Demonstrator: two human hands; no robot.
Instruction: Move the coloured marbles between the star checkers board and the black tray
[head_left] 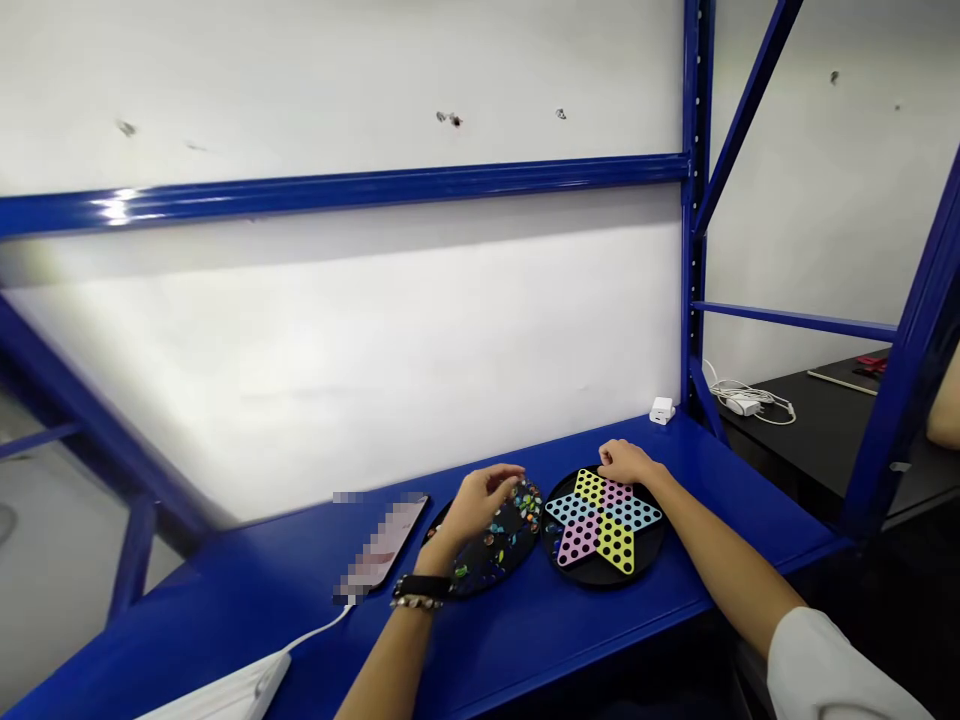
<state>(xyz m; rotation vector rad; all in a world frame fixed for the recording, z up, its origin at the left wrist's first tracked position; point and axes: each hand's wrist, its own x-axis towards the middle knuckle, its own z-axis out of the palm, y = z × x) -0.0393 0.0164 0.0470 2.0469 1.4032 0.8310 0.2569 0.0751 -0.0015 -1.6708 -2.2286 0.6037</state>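
A round black tray [480,560] lies on the blue shelf with several colourful glass marbles [531,503] scattered in it. My left hand [480,505] hovers over this tray, its fingers loosely bent and apart from the thumb, with nothing visible in them. To the right is a Chinese checkers board [600,515], a yellow, pink and blue star full of holes in a round black base [604,578]. At the far edge of the star, my right hand [624,461] has its fingers curled in; anything between them is hidden. A few dark blue marbles sit at the base's left side.
A phone [390,540] with a white cable lies left of the marble tray. The cable leads to a white power strip [225,692] at the front. A white charger [662,410] stands in the back right corner, by a blue post [697,200]. Another person's arm [946,405] shows far right.
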